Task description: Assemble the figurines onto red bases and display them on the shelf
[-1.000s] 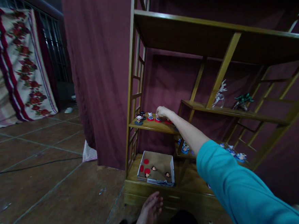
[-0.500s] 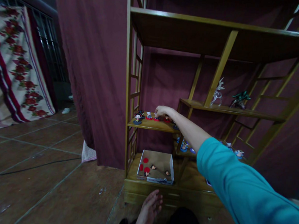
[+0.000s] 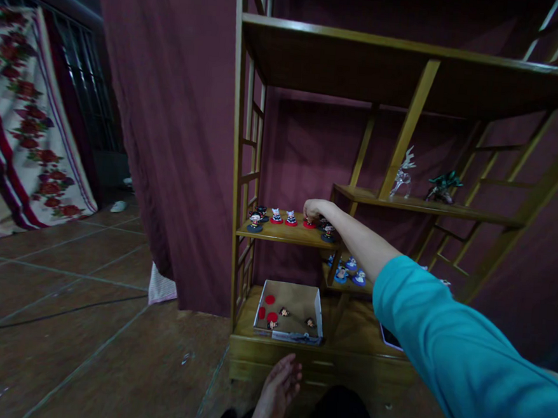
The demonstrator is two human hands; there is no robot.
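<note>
Glossy wood shelving point(image 3: 409, 126) frames plastic-looking figurines point(image 3: 291, 218) — a clear, glassy deer point(image 3: 402, 181) at two o'clock, matt cardboard box point(image 3: 296, 298) at six, dull cloth curtain point(image 3: 164, 131) at ten.

The figurine point(image 3: 309, 224) beneath the right hand point(image 3: 316, 208) had a red base, as had two white-and-dark figurines point(image 3: 291, 217). Red discs point(image 3: 270, 299) marked the brown interior of the box point(image 3: 297, 297). The sleeve point(image 3: 433, 328) was turquoise, the shelf unit point(image 3: 409, 129) yellow-brown, the curtain point(image 3: 170, 131) plum, and the cloth point(image 3: 48, 155) pale with red roses and dark-red stripes.
</note>
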